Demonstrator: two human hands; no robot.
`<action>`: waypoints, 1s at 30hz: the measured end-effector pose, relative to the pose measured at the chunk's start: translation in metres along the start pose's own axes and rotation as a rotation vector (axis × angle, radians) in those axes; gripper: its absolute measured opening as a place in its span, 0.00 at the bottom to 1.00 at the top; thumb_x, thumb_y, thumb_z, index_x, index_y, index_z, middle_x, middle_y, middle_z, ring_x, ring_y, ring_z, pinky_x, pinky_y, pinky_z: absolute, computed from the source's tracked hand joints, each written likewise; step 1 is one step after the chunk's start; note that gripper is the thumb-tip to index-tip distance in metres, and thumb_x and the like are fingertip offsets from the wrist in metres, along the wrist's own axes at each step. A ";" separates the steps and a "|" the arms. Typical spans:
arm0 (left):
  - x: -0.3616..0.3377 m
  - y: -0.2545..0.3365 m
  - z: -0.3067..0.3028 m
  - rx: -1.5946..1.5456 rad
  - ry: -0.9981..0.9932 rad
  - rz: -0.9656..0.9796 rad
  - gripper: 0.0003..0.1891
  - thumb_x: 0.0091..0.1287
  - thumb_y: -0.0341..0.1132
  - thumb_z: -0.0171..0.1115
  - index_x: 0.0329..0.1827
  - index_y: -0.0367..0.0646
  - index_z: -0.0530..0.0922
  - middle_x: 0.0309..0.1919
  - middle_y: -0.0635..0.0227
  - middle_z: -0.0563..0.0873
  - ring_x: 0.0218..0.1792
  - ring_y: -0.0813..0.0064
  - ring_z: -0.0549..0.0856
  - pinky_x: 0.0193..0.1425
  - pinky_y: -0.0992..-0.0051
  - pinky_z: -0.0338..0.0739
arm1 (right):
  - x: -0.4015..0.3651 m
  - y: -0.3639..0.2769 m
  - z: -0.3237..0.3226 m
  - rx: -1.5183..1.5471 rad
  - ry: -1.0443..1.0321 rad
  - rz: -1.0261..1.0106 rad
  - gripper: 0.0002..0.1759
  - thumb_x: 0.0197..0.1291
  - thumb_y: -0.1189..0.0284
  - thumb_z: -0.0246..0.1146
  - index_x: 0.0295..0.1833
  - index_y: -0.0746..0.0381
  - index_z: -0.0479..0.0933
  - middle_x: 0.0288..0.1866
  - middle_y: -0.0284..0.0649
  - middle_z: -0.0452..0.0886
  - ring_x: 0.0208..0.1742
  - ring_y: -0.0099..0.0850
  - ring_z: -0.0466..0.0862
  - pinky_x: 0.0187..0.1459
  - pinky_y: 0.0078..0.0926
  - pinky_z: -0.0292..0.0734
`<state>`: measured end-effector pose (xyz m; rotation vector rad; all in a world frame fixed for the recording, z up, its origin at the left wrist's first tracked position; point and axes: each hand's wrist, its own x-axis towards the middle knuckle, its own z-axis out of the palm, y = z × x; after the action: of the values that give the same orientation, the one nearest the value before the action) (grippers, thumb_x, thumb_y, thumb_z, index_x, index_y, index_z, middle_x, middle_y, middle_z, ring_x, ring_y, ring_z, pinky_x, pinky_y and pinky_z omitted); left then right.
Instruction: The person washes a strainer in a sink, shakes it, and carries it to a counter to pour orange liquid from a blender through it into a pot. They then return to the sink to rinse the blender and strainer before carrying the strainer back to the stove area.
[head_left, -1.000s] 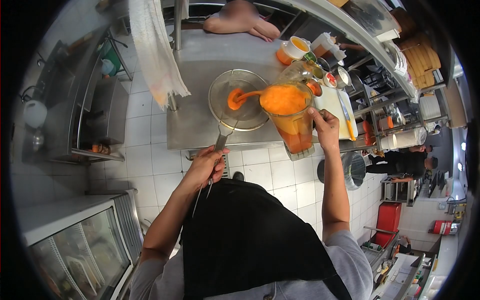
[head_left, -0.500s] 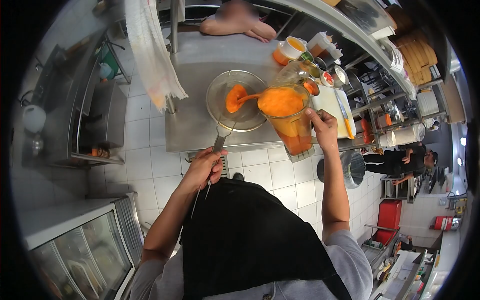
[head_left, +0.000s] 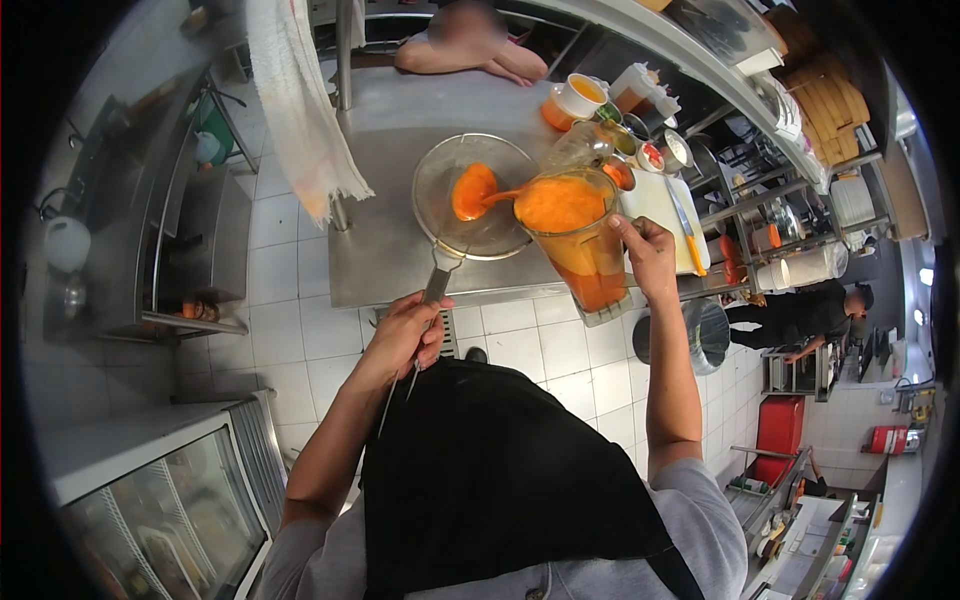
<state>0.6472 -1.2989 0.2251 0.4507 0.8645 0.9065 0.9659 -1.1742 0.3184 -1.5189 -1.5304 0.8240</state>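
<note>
My left hand (head_left: 408, 335) is closed around the metal handle of a round mesh strainer (head_left: 505, 235), whose bowl is over the steel counter. What lies under the mesh is hard to make out. My right hand (head_left: 645, 255) grips the handle of a clear blender jar (head_left: 578, 265), tilted to the left. Orange liquid (head_left: 560, 205) runs from the jar's lip in a thin stream into the strainer, where an orange pool (head_left: 474, 191) sits on the mesh.
Right of the jar lies a white cutting board (head_left: 655, 215) with an orange-handled knife (head_left: 692, 238). Small containers and squeeze bottles (head_left: 632, 80) stand behind. A person's forearms (head_left: 450, 58) rest on the counter's far side. A towel (head_left: 300, 110) hangs at left. Another person (head_left: 810, 315) stands far right.
The orange pool in the strainer has grown slightly. Both hands keep their holds nearly in place. The person at far right has shifted posture.
</note>
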 end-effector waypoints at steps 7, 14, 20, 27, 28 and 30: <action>-0.005 0.005 0.005 0.004 -0.008 -0.008 0.11 0.75 0.33 0.45 0.52 0.36 0.72 0.17 0.73 0.67 0.11 0.82 0.64 0.14 0.77 0.59 | 0.001 -0.001 -0.002 0.007 -0.003 0.021 0.21 0.61 0.60 0.70 0.22 0.59 0.72 0.17 0.22 0.66 0.19 0.13 0.59 0.21 0.17 0.52; -0.006 0.007 0.006 0.004 -0.019 -0.001 0.11 0.75 0.32 0.45 0.52 0.36 0.72 0.17 0.73 0.67 0.11 0.82 0.63 0.14 0.77 0.58 | 0.000 -0.006 -0.003 -0.001 -0.009 0.007 0.21 0.61 0.60 0.70 0.22 0.59 0.73 0.17 0.21 0.66 0.19 0.12 0.59 0.21 0.17 0.51; -0.004 0.006 0.006 0.004 -0.024 -0.013 0.11 0.74 0.31 0.45 0.52 0.36 0.72 0.17 0.73 0.67 0.10 0.82 0.64 0.13 0.77 0.58 | 0.005 -0.001 -0.006 -0.044 -0.024 0.017 0.20 0.62 0.59 0.70 0.24 0.61 0.74 0.18 0.22 0.67 0.20 0.13 0.59 0.21 0.17 0.51; -0.005 0.007 0.008 0.010 -0.023 -0.013 0.11 0.74 0.32 0.45 0.52 0.37 0.72 0.17 0.74 0.67 0.11 0.82 0.64 0.13 0.77 0.58 | 0.004 -0.004 -0.006 -0.045 -0.041 0.021 0.20 0.61 0.58 0.70 0.25 0.62 0.75 0.19 0.22 0.67 0.20 0.13 0.59 0.21 0.17 0.51; -0.005 0.007 0.007 0.014 -0.026 -0.011 0.11 0.74 0.32 0.45 0.52 0.37 0.72 0.17 0.74 0.67 0.11 0.82 0.64 0.13 0.77 0.58 | 0.004 -0.005 -0.006 -0.045 -0.041 0.021 0.20 0.61 0.58 0.70 0.25 0.62 0.75 0.19 0.22 0.67 0.20 0.13 0.59 0.21 0.17 0.51; -0.005 0.007 0.007 0.020 -0.032 -0.008 0.11 0.74 0.32 0.45 0.51 0.37 0.72 0.17 0.74 0.67 0.11 0.82 0.65 0.13 0.77 0.58 | 0.004 -0.006 -0.006 -0.065 -0.043 0.015 0.21 0.61 0.58 0.70 0.25 0.61 0.75 0.19 0.22 0.67 0.20 0.13 0.59 0.21 0.17 0.51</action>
<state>0.6478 -1.2992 0.2365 0.4770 0.8465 0.8816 0.9684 -1.1709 0.3272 -1.5702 -1.5925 0.8271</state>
